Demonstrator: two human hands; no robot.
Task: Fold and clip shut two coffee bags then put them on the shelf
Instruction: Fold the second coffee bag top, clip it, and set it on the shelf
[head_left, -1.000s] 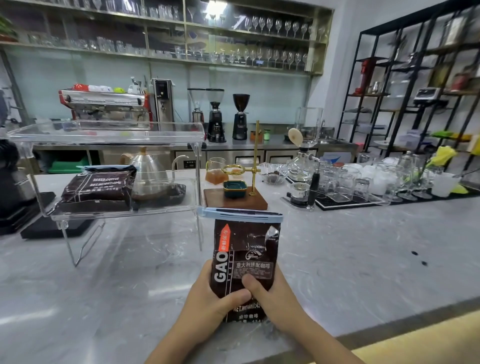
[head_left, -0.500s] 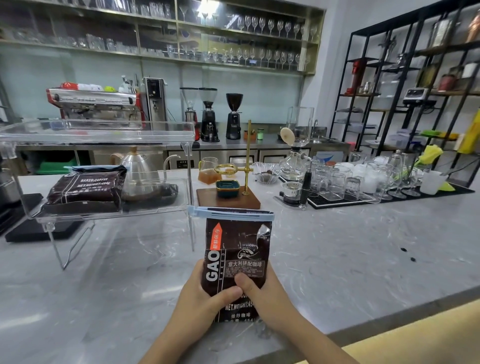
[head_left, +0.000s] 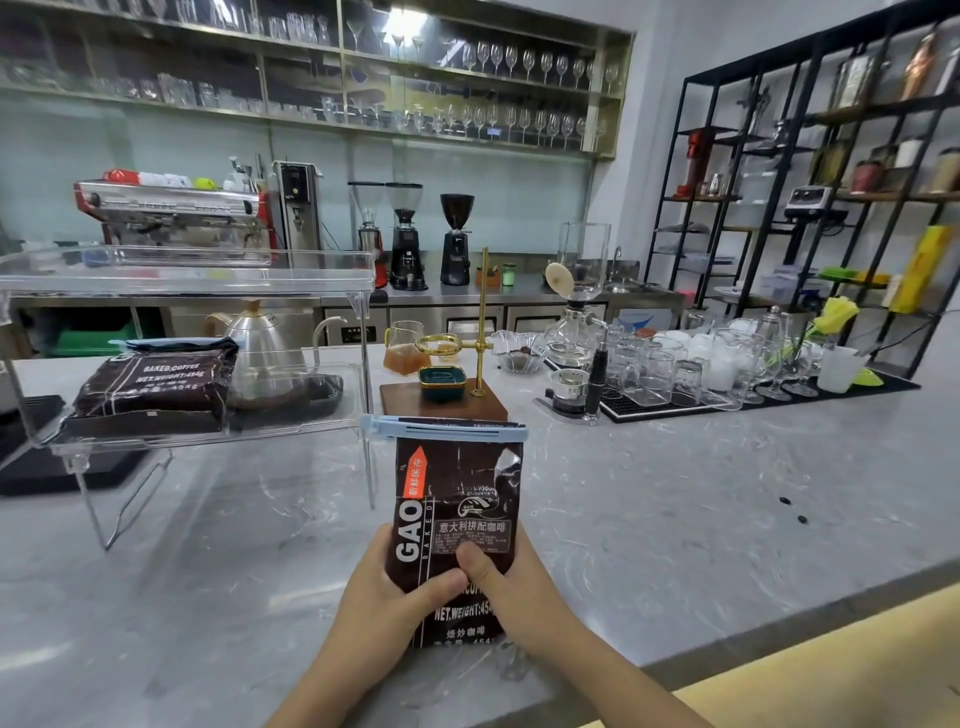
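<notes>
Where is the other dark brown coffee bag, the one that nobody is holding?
In the head view, at left, the dark brown coffee bag lies flat on the lower tier of the clear acrylic shelf, beside the steel gooseneck kettle.

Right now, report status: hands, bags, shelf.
Left hand and right hand both gripping clipped bag. Other bag already lying on clear shelf. Space beside it open; kettle behind.
</notes>
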